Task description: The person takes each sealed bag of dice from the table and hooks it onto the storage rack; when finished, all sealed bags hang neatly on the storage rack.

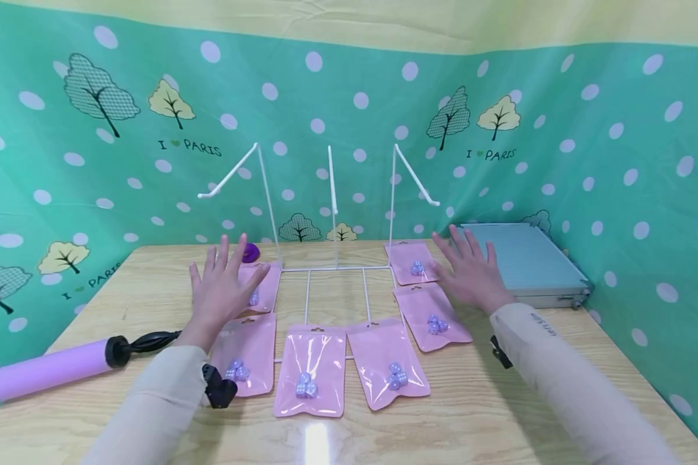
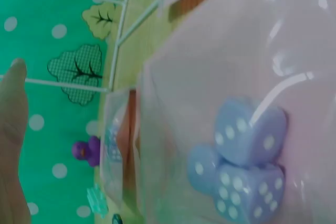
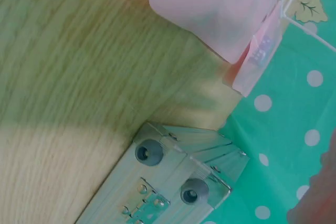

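Six pink pouches [image 1: 311, 349], dice [image 1: 306, 386] in each, ring the near, left and right edges of a white wire rack [image 1: 335, 268]. Left hand [image 1: 220, 290] is over the left pouches, contact unclear; right hand [image 1: 471, 271] is beside the far-right one. Both hands' fingers are straight, spread apart. Ribbed case [image 1: 526, 258] sits far right.

Six pink pouches [image 1: 310, 349], glossy, white-spotted lavender dice [image 1: 306, 386] inside each; lying in U-shaped arc on desk [image 1: 151, 290], lower centre of frame. White wire rack [image 1: 337, 268] upright, mid-frame, three arms; front pouches overlap base.
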### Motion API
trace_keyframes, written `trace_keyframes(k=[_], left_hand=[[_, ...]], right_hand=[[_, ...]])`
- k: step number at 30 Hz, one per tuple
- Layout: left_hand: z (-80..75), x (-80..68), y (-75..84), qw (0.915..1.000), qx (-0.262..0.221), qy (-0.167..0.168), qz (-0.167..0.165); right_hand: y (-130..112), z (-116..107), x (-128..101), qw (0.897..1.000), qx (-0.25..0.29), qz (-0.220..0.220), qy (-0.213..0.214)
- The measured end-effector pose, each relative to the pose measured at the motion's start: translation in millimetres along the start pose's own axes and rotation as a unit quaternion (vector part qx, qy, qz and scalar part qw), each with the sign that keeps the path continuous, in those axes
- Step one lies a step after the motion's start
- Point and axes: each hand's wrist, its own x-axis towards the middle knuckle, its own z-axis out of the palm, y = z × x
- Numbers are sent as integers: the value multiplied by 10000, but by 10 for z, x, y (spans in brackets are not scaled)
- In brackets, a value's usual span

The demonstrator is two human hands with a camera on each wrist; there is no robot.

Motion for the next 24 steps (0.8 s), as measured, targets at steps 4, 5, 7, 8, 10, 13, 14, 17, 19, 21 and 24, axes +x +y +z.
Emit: trace_keyframes(k=[4,5,7,8,10,13,14,17,19,21,24], left_hand=[[-20,33,98,9988,-387,298,16],[-21,42,119,9979,-511,386,-5],[-19,66,157,9955,-769,542,-59],[-13,82,171,9941,-896,615,-68],[1,119,195,9906,-1158,721,-88],[25,182,226,9847,-1531,816,-127],[31,202,237,9828,-1641,835,-153],[51,264,266,9761,-1950,908,-304],[66,300,288,9724,-2092,948,-410],[86,333,311,9690,-2210,983,-512],[119,363,348,9640,-2352,1016,-712]], right_hand=[[20,-47,24,9994,-25,-244,259],[24,-52,29,9990,-12,-314,332],[25,-59,41,9980,92,-415,463],[22,-64,48,9973,208,-462,524],[19,-68,64,9958,469,-495,611],[-6,-85,90,9922,1011,-401,612],[-18,-91,99,9904,1193,-349,610],[-62,-107,127,9823,1765,-123,613],[-92,-117,149,9755,2099,34,659],[-123,-129,172,9658,2480,178,736],[-163,-148,203,9473,3070,345,852]])
